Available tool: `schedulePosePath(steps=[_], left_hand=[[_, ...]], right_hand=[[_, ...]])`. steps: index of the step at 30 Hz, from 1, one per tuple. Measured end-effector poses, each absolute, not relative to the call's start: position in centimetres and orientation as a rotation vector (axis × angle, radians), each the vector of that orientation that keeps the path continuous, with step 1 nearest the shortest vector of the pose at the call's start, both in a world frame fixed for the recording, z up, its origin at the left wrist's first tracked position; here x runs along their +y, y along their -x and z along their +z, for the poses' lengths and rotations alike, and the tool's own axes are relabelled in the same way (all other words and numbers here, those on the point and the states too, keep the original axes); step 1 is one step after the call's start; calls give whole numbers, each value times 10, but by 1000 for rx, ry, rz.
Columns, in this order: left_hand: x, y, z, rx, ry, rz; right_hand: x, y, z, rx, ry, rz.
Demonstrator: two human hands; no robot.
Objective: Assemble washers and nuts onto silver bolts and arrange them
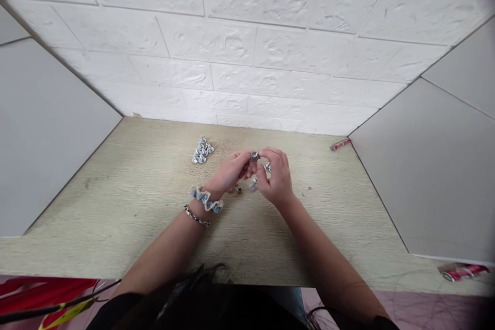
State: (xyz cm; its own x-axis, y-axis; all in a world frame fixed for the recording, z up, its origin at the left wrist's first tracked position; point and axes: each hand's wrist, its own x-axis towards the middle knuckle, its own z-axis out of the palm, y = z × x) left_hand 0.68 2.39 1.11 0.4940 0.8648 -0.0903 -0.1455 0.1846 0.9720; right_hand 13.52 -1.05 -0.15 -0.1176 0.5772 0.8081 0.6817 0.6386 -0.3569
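Observation:
A small metal bolt with a round washer (254,155) is held up between my two hands above the table. My left hand (236,166) is closed, thumb and fingers gripping the washer side. From the other side my right hand (276,174) reaches with curled fingers, its index fingertip at the bolt's end and its thumb lower down. Below the hands lie loose metal parts (252,185), partly covered by my fingers. A dark-holed nut-like piece (239,190) sits beside my left wrist. Left of the hands, several similar bolts with washers (201,151) stand grouped together.
The pale wooden tabletop (135,185) meets a white brick-patterned wall (232,80) behind and grey panels at left (50,129) and right (425,180). One red and silver cylinder (340,145) lies at the back right, another (464,271) at the front right.

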Motion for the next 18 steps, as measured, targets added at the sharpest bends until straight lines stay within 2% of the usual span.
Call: schedulePosePath(steps=[5, 10, 18], left_hand=[[24, -7, 12, 778, -1150, 855], [25, -8, 12, 796, -1229, 892], [25, -11, 6, 822, -1406, 1037]], right_hand=[[-13, -136, 0, -1691, 1168, 61], [-15, -130, 4, -1568, 1326, 548], [-10, -127, 3, -1200, 1256, 983]])
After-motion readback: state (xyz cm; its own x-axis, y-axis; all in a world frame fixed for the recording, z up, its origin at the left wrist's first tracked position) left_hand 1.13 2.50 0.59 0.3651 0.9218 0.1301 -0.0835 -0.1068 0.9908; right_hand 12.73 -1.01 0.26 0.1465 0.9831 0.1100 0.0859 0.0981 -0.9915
